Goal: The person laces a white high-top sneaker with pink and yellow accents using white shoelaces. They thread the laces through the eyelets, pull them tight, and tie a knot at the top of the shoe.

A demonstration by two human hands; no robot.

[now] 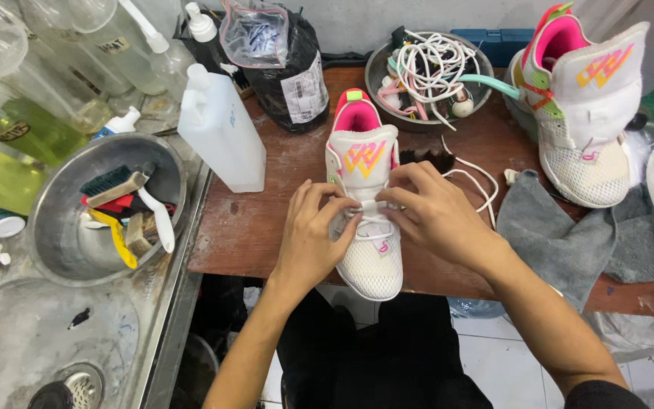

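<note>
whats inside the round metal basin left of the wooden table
The round metal basin holds scrub brushes: a dark-bristled wooden brush, a white-handled brush and a yellow-handled one. Whatever lies beneath the pile is covered.

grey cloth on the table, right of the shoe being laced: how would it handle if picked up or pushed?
The grey cloth probably goes floppy: it lies in soft folds and one corner droops over the table edge. It looks light, so a push would likely bunch it rather than slide it whole. The second sneaker seems to rest on its far end, which may pin it.
</note>
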